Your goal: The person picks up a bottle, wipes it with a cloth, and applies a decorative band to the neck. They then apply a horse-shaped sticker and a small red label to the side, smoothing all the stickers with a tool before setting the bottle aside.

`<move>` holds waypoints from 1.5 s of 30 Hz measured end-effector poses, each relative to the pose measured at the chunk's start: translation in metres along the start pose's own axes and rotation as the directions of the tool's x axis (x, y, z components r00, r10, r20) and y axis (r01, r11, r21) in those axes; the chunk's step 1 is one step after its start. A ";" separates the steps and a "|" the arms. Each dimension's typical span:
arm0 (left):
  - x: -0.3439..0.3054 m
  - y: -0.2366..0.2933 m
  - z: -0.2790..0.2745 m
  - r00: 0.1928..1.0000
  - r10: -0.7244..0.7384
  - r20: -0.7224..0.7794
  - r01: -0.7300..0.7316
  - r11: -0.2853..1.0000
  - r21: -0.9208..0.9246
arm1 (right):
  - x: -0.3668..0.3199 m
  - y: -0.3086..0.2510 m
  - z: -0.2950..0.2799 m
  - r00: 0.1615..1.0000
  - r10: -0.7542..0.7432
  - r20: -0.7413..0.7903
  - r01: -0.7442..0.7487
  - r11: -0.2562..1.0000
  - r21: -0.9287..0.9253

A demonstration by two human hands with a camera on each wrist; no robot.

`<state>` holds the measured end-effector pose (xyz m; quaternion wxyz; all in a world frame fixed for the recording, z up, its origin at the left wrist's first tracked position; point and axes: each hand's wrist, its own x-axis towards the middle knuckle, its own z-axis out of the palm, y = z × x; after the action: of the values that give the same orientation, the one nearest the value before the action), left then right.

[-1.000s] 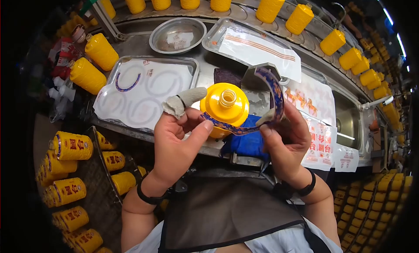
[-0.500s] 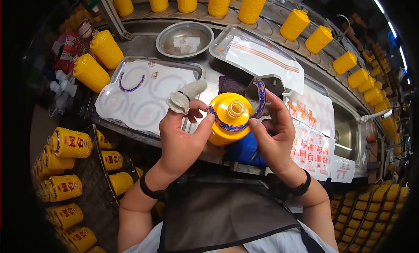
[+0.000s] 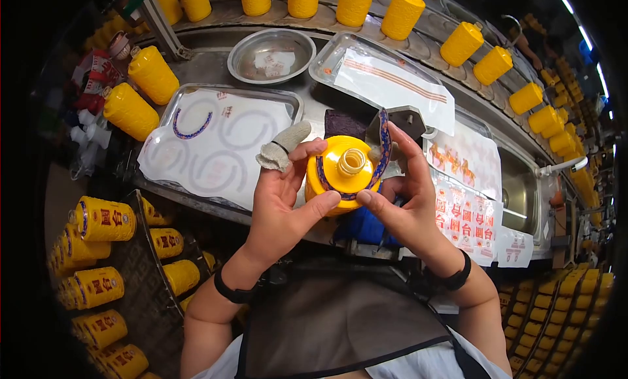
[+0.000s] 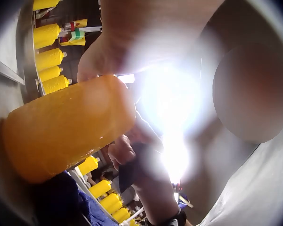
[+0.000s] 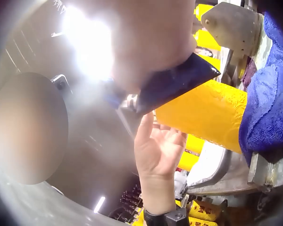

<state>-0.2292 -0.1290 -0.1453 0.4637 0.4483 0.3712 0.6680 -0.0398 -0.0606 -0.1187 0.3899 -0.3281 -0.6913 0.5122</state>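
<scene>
A yellow bottle (image 3: 350,173) stands upright before the person, its open neck facing the head camera. Around the near side of its shoulder curves a blue patterned strip (image 3: 322,174), whose right end stands up off the bottle. The left hand (image 3: 281,199) holds the bottle's left side, its thumb pressing the strip at the front; a grey cloth cover sits on one finger. Beside that thumb, the right hand (image 3: 407,202) has its thumb on the strip and its fingers behind the raised end. The right wrist view shows the strip's dark blue face (image 5: 174,82) above the bottle (image 5: 203,115).
On the left, a tray (image 3: 297,107) bears a white sheet with another curved strip (image 3: 191,134). Behind are a metal bowl (image 3: 307,42) and a second tray (image 3: 320,68). A blue cloth (image 3: 366,228) lies under the right hand; printed sheets (image 3: 464,215) and a sink are at right.
The strip has come down onto the bottle's shoulder and curves round its front. Both thumbs have moved together at the front, and the left index finger now touches the bottle.
</scene>
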 end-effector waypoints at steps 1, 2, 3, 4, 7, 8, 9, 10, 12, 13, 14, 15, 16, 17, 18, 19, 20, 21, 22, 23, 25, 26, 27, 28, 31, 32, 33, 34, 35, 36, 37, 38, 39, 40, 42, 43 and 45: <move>0.001 0.001 0.000 1.000 0.011 -0.002 -0.011 1.000 -0.022 | 0.001 -0.001 0.000 1.000 0.002 0.004 -0.002 1.000 -0.004; 0.000 0.001 -0.001 1.000 -0.001 -0.001 0.001 0.999 -0.035 | 0.001 0.000 -0.001 1.000 0.003 0.007 -0.003 1.000 0.021; 0.000 0.001 -0.002 1.000 -0.010 0.001 0.010 0.999 -0.047 | 0.001 0.002 -0.003 1.000 0.001 0.011 -0.002 0.999 0.046; 0.001 0.001 -0.004 1.000 -0.019 0.001 0.019 0.998 -0.060 | 0.003 0.002 -0.004 1.000 0.000 0.017 -0.001 0.997 0.071; 0.002 -0.001 -0.002 0.999 -0.044 -0.009 0.042 0.994 -0.102 | 0.003 0.002 -0.006 0.999 0.010 0.039 -0.010 1.000 -0.001; 0.002 0.000 -0.003 0.999 -0.048 0.005 0.048 0.993 -0.110 | 0.003 0.003 -0.006 0.999 0.016 0.040 -0.016 1.000 -0.004; 0.002 0.001 -0.004 0.999 -0.050 0.017 0.052 0.992 -0.118 | 0.004 0.003 -0.005 0.999 0.020 0.044 -0.020 1.000 -0.007; 0.003 0.002 -0.005 0.998 -0.050 0.028 0.054 0.991 -0.126 | 0.006 0.003 -0.005 0.999 0.022 0.050 -0.022 1.000 -0.011; 0.003 0.000 -0.007 0.998 -0.053 0.038 0.059 0.981 -0.183 | 0.006 0.004 -0.004 0.998 0.030 0.047 -0.029 1.000 -0.008; 0.003 0.000 -0.008 0.998 -0.054 0.043 0.062 0.976 -0.211 | 0.006 0.004 -0.004 0.998 0.033 0.047 -0.033 0.999 -0.006; 0.003 0.000 -0.006 0.998 -0.048 0.031 0.053 0.976 -0.213 | 0.005 0.003 -0.003 0.998 0.034 0.045 -0.034 0.999 -0.002; 0.003 0.000 -0.004 0.999 -0.041 0.019 0.044 0.975 -0.217 | 0.005 0.003 -0.002 0.998 0.035 0.042 -0.035 0.999 0.001; 0.004 0.000 -0.003 0.999 -0.032 0.008 0.033 0.975 -0.222 | 0.005 0.002 -0.002 0.999 0.034 0.039 -0.034 0.999 0.002; 0.004 0.000 -0.004 0.998 -0.063 0.004 0.062 0.967 -0.246 | 0.006 0.000 -0.003 0.998 0.037 0.047 -0.037 0.999 -0.009; 0.005 -0.001 -0.005 0.995 -0.095 0.002 0.092 0.958 -0.271 | 0.006 -0.001 -0.003 0.998 0.040 0.053 -0.039 0.999 -0.021; 0.006 -0.001 -0.006 0.992 -0.129 0.002 0.123 0.947 -0.296 | 0.006 -0.002 -0.004 0.997 0.045 0.058 -0.043 0.999 -0.032; 0.007 -0.002 -0.006 0.992 -0.129 0.006 0.125 0.947 -0.296 | 0.007 -0.002 -0.003 0.997 0.046 0.056 -0.044 0.998 -0.048; 0.007 -0.002 -0.007 0.991 -0.131 0.011 0.128 0.947 -0.295 | 0.007 -0.002 -0.002 0.997 0.049 0.052 -0.046 0.997 -0.063; 0.008 -0.002 -0.008 0.991 -0.136 0.014 0.134 0.946 -0.296 | 0.008 -0.002 -0.001 0.997 0.055 0.050 -0.051 0.996 -0.078; 0.007 -0.003 -0.008 0.990 -0.139 0.016 0.138 0.946 -0.295 | 0.008 -0.002 0.000 0.997 0.062 0.049 -0.058 0.996 -0.072; 0.008 -0.004 -0.010 0.990 -0.142 0.022 0.143 0.946 -0.290 | 0.009 -0.002 0.000 0.996 0.070 0.047 -0.067 0.996 -0.060; 0.008 -0.005 -0.010 0.989 -0.146 0.022 0.146 0.943 -0.301 | 0.009 -0.002 0.000 0.996 0.072 0.055 -0.069 0.996 -0.054; 0.008 -0.006 -0.011 0.988 -0.150 0.023 0.150 0.938 -0.311 | 0.009 -0.001 -0.001 0.995 0.075 0.062 -0.072 0.996 -0.047; 0.007 -0.006 -0.011 0.988 -0.153 0.025 0.153 0.934 -0.322 | 0.009 0.001 -0.002 0.995 0.077 0.070 -0.074 0.996 -0.041; 0.006 -0.005 -0.011 0.994 -0.088 0.057 0.100 0.964 -0.248 | 0.009 0.006 -0.008 0.993 0.074 0.096 -0.078 0.996 0.035; 0.006 -0.005 -0.010 0.996 -0.076 0.057 0.085 0.977 -0.195 | 0.010 0.006 -0.009 0.992 0.064 0.105 -0.067 0.997 0.025; 0.005 -0.005 -0.009 0.996 -0.063 0.059 0.071 0.988 -0.141 | 0.011 0.006 -0.009 0.992 0.055 0.112 -0.057 0.998 0.015; 0.005 -0.005 -0.008 0.997 -0.050 0.064 0.056 0.995 -0.086 | 0.012 0.007 -0.009 0.992 0.043 0.119 -0.044 0.999 0.005; 0.005 -0.005 -0.008 0.997 -0.053 0.060 0.057 0.996 -0.065 | 0.012 0.006 -0.010 0.991 0.047 0.122 -0.050 0.999 0.016; 0.005 -0.006 -0.009 0.997 -0.055 0.057 0.058 0.997 -0.044 | 0.012 0.007 -0.010 0.991 0.050 0.125 -0.054 0.998 0.027; 0.005 -0.006 -0.010 0.997 -0.057 0.053 0.059 0.998 -0.022 | 0.012 0.007 -0.010 0.990 0.053 0.129 -0.059 0.998 0.039; 0.005 -0.006 -0.010 0.996 -0.068 0.053 0.069 0.997 -0.021 | 0.011 0.007 -0.010 0.990 0.053 0.129 -0.059 0.998 0.038; 0.005 -0.006 -0.011 0.996 -0.077 0.052 0.078 0.997 -0.020 | 0.011 0.007 -0.010 0.990 0.053 0.131 -0.058 0.998 0.036; 0.005 -0.005 -0.011 0.995 -0.086 0.051 0.087 0.996 -0.017 | 0.011 0.007 -0.010 0.990 0.051 0.133 -0.056 0.998 0.036; 0.004 -0.004 -0.010 0.994 -0.100 0.039 0.101 0.995 -0.021 | 0.011 0.006 -0.010 0.989 0.071 0.129 -0.076 0.996 0.042; 0.004 -0.003 -0.009 0.994 -0.106 0.032 0.107 0.994 -0.024 | 0.011 0.006 -0.010 0.989 0.080 0.127 -0.086 0.995 0.044; 0.005 0.000 -0.005 0.997 -0.059 0.041 0.057 0.997 0.058 | 0.011 0.006 -0.010 0.990 0.063 0.130 -0.068 0.997 0.037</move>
<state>-0.2349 -0.1249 -0.1462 0.4777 0.4646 0.3930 0.6337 -0.0357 -0.0449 -0.1206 0.3343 -0.3085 -0.6932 0.5591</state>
